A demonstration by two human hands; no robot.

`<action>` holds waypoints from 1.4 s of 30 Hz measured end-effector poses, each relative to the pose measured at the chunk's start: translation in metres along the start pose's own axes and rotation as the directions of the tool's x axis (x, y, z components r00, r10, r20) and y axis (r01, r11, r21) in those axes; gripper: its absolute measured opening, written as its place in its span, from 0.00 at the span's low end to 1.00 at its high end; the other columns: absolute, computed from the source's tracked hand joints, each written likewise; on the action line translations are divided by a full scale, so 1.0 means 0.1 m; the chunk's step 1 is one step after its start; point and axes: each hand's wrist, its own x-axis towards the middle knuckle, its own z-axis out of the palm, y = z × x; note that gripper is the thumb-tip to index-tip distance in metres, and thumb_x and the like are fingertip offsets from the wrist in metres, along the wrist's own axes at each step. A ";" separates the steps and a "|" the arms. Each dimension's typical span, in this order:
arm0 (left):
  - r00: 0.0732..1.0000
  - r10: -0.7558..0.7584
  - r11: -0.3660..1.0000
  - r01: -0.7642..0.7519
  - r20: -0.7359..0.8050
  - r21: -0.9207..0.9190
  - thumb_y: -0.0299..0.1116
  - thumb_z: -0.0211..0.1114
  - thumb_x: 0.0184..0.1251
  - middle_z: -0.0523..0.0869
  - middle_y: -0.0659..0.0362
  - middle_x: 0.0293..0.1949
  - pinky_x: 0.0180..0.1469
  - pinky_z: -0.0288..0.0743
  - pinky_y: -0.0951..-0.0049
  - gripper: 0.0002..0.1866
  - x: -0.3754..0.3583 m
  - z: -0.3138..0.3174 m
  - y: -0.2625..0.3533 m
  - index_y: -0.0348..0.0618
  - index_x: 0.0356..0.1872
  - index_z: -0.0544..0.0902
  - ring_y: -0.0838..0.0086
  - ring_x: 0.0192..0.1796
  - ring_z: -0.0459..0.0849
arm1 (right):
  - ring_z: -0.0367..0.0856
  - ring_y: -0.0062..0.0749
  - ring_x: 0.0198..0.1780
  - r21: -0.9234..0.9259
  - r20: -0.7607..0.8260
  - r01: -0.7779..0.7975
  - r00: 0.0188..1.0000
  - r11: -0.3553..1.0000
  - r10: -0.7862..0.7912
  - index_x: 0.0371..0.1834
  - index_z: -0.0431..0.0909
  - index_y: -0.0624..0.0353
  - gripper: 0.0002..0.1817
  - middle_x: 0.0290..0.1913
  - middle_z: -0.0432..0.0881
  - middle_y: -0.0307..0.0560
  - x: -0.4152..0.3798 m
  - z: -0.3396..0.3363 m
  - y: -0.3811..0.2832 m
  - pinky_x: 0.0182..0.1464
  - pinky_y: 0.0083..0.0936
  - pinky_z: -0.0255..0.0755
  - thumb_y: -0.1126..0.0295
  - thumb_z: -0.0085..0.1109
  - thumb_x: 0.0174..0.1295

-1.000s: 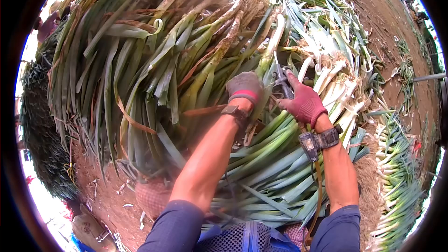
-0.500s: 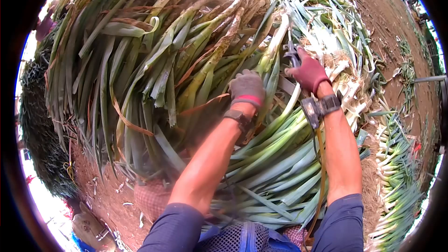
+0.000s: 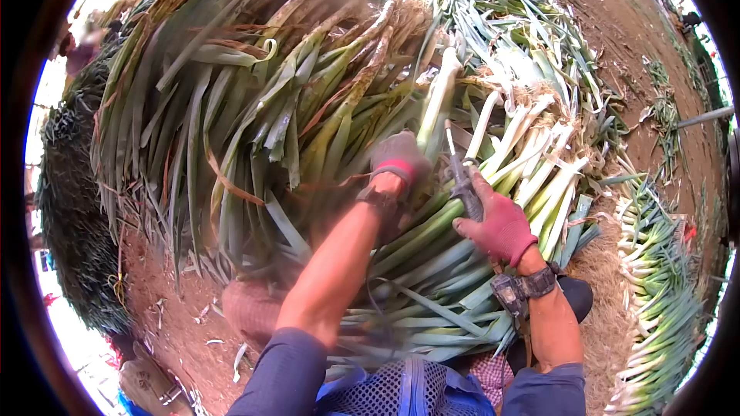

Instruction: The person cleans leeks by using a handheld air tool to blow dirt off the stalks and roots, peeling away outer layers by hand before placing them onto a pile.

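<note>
The left hand [image 3: 401, 158], in a glove and blurred, is curled at the lower end of a pale leek [image 3: 439, 96] just above the middle of the view, its white stalk rising toward one o'clock; whether the fingers are closed on it, I cannot tell. The right hand [image 3: 499, 223], in a red glove, is wrapped around a nozzle gun [image 3: 464, 189], whose thin tip points toward eleven o'clock, beside the leek. Brown-streaked leeks [image 3: 308, 69] lie heaped toward eleven o'clock, and clean white leeks [image 3: 532, 146] lie at two o'clock from the nozzle gun. A row of leeks [image 3: 655, 285] lines the ground at four o'clock; a dark stack [image 3: 77, 216] stands at nine.
</note>
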 end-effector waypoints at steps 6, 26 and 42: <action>0.999 -0.014 0.999 0.013 0.041 0.038 0.42 0.75 0.51 0.93 0.41 0.45 0.56 0.85 0.53 0.24 -0.31 -0.02 0.03 0.41 0.49 0.91 0.47 0.50 0.92 | 0.89 0.64 0.51 -0.015 -0.023 0.012 1.000 1.000 -0.013 0.87 0.56 0.55 0.54 0.48 0.89 0.69 -0.09 -0.02 -0.06 0.57 0.49 0.81 0.51 0.72 0.58; 0.989 0.133 0.874 -0.147 -0.063 -0.463 0.35 0.74 0.50 0.93 0.49 0.35 0.48 0.85 0.67 0.22 -0.82 -0.49 0.06 0.33 0.47 0.92 0.67 0.39 0.92 | 0.89 0.63 0.54 -0.010 -0.090 0.029 0.996 1.000 -0.030 0.87 0.59 0.57 0.54 0.53 0.88 0.71 -0.02 -0.28 0.11 0.61 0.46 0.79 0.51 0.74 0.58; 0.976 0.205 0.943 -0.217 -0.073 -0.253 0.41 0.70 0.58 0.94 0.47 0.45 0.59 0.85 0.61 0.21 -0.37 0.05 0.39 0.42 0.50 0.93 0.56 0.49 0.94 | 0.88 0.54 0.62 0.182 -0.267 0.129 0.960 0.975 -0.077 0.88 0.55 0.59 0.57 0.66 0.84 0.68 -0.98 -0.47 0.24 0.65 0.36 0.78 0.59 0.77 0.56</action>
